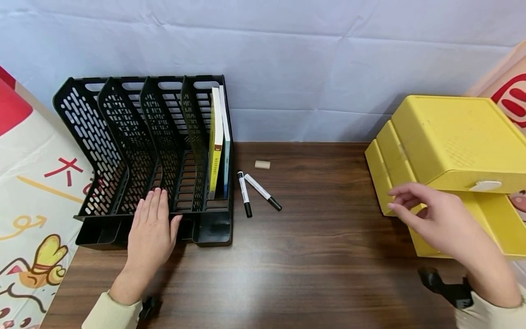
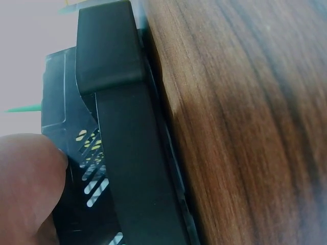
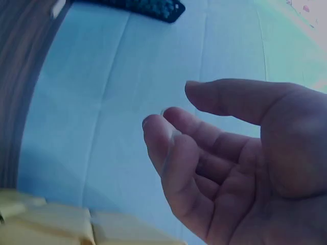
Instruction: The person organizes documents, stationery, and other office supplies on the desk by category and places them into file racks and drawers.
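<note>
My left hand lies with straight fingers over the front edge of a black file rack in the head view. Its thumb shows at the rack's front in the left wrist view. A yellow book and a thin blue-white book stand upright in the rack's rightmost slot. At the right, my right hand hovers in front of a yellow drawer box. In the right wrist view that hand has loosely bent fingers, thumb apart, nothing between them.
Two white markers with black caps and a small beige block lie on the wooden table beside the rack. A lower drawer of the yellow box is pulled out. A pale cloth hangs behind.
</note>
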Demonstrator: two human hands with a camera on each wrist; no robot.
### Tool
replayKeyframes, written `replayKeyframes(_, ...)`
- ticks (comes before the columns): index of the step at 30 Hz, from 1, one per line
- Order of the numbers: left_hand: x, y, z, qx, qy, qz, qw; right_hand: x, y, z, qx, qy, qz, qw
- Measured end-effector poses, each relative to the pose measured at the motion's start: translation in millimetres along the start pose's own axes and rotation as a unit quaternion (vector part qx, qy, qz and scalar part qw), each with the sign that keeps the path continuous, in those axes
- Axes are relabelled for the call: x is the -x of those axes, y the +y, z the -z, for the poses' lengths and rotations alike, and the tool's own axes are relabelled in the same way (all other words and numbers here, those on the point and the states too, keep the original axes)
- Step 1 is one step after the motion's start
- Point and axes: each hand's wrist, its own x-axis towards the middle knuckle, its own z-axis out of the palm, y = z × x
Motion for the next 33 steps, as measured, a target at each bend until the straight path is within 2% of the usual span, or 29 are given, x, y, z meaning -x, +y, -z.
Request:
replayKeyframes(8,0.7,-0.3,0.9,0.0,0.007,-0.001,1.0,-27,-19,-39,-0.078,-0.003,0.014,0.997)
replayKeyframes(12,0.1,0.3,1.5,0.004,0.009,-0.001,1.0,-45,-27,-65,-0.123,-0.024,0.018,0.992)
replayKeyframes(17,0.6,-0.1,0.4,0.006,0.009,-0.005,0.9999,-67,-32,-94,-0.164,-0.055,-0.008,0.985)
replayKeyframes(23,0.8,-1.1,-1.0,0.005,0.018,-0.011,0.9998,-94,-28,-123,-0.203,-0.061,-0.029,0.977)
replayKeyframes(28,0.8,-1.6,-1.1,0.005,0.015,-0.01,0.9998,-118,-19,-150,-0.232,-0.084,-0.047,0.968)
replayKeyframes(33,0.3,-0.8,-1.2,0.007,0.02,-0.013,0.9997,-138,-12,-173,-0.262,-0.097,-0.05,0.959)
